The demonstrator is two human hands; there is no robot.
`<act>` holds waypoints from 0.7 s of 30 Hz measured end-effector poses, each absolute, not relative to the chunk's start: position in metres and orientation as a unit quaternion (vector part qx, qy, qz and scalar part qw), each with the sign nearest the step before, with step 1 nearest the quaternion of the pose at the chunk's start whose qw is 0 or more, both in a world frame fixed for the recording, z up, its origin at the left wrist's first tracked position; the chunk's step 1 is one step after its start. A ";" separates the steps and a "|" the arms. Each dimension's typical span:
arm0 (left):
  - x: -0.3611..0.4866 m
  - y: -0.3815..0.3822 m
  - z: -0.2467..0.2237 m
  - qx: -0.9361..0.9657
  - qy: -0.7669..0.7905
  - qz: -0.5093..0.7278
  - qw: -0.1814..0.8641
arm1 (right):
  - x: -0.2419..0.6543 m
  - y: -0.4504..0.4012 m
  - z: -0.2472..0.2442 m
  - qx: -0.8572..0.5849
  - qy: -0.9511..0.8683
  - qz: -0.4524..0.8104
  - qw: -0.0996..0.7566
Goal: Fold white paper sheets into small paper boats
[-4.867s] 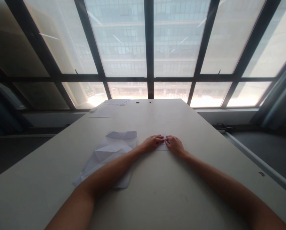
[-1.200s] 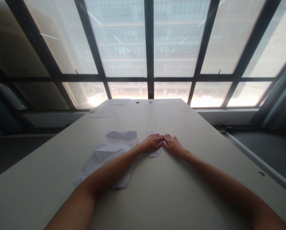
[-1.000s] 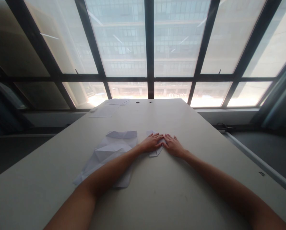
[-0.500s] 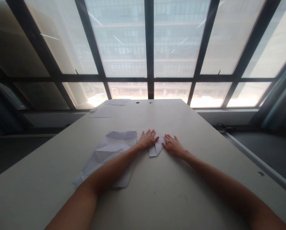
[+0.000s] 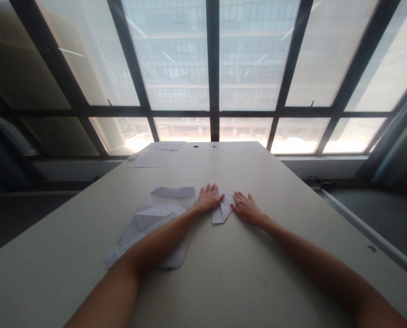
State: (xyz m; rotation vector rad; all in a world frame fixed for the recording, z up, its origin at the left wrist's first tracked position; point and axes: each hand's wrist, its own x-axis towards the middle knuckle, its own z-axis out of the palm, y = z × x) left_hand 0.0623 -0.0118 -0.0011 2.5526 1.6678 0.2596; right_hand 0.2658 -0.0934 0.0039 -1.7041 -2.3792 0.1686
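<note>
A small folded piece of white paper [image 5: 220, 214] lies flat on the table between my hands. My left hand [image 5: 209, 198] rests palm down over its left edge, fingers stretched forward and thumb on the paper. On the opposite side, my right hand [image 5: 247, 207] lies flat with its fingers out, thumb and fingertips touching the right edge. The hands cover parts of both edges. Under and beside my left forearm is a larger creased sheet of white paper [image 5: 160, 212], partly hidden by that arm.
The white table [image 5: 244, 273] runs forward to the windows. Several flat sheets of paper [image 5: 144, 159] lie at its far left. A small dark object [image 5: 371, 248] sits near the right edge. Two dark spots, one a round hole [image 5: 195, 146], mark the far end.
My left hand has shifted slightly left and away from me across the folded paper. My right hand and the larger sheet look unmoved.
</note>
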 end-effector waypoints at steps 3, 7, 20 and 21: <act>0.062 -0.012 -0.002 0.836 0.535 0.121 0.025 | 0.265 -0.094 0.004 -0.578 -0.807 0.058 0.106; 0.064 -0.020 0.002 0.896 0.411 0.166 0.016 | 0.265 -0.094 0.003 -0.576 -0.808 0.056 0.109; 0.072 -0.029 0.004 0.960 0.246 0.115 0.067 | 0.259 -0.100 0.004 -0.645 -0.758 0.056 0.074; 0.072 -0.030 0.004 0.959 0.252 0.112 0.067 | 0.259 -0.100 0.004 -0.655 -0.750 0.056 0.069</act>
